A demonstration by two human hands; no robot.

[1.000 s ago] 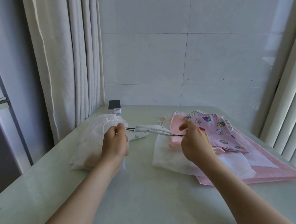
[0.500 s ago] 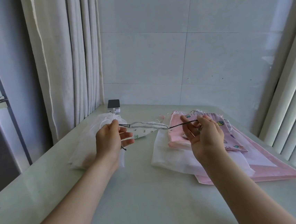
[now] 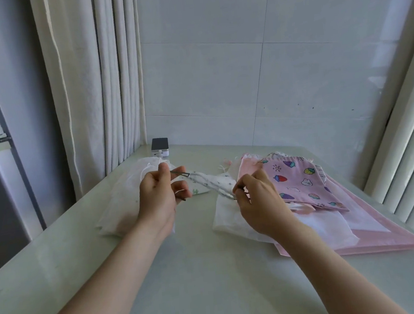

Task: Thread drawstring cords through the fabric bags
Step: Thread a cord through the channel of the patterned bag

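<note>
pouch: small white pouch (image 3: pixel 211 185), tiny grey-green print, scrunched up along its top channel
threader: thin dark wire threader (image 3: pixel 180 173) sticking out of the pouch's left end
left hand (image 3: pixel 158 199): thumb and finger pinch the threader, other fingers loosely curled
right hand (image 3: pixel 258 202): fingertips pinch the pouch's right end; maybe a wire tip in there too, can't really tell
where: pouch runs between the hands, 3 o'clock of the left, 10 o'clock of the right
room: pale green table (image 3: pixel 199 271), pink bag pile (image 3: pixel 302 183) at 2 o'clock, curtain (image 3: pixel 92 79) at 10

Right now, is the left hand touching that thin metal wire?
Touching. The head view shows the left hand pinching the thin metal wire between thumb and finger, with no gap.
</note>
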